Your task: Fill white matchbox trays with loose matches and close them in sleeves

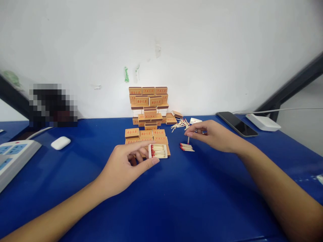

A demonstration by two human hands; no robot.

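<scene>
My left hand is closed on a white matchbox tray, which lies open side up with several red-headed matches in it. To the right, my right hand pinches a single match between thumb and fingers. Just below that match, a small row of matches lies on the blue table, red heads to the left. Behind the right fingertips is a loose pile of matches. Flat matchboxes lie in rows beyond my left hand, which partly hides the nearest ones.
Orange matchboxes are stacked against the white wall. A phone and a white box-shaped device lie at the right. On the left are a white earbud case and a power strip. The table is blue.
</scene>
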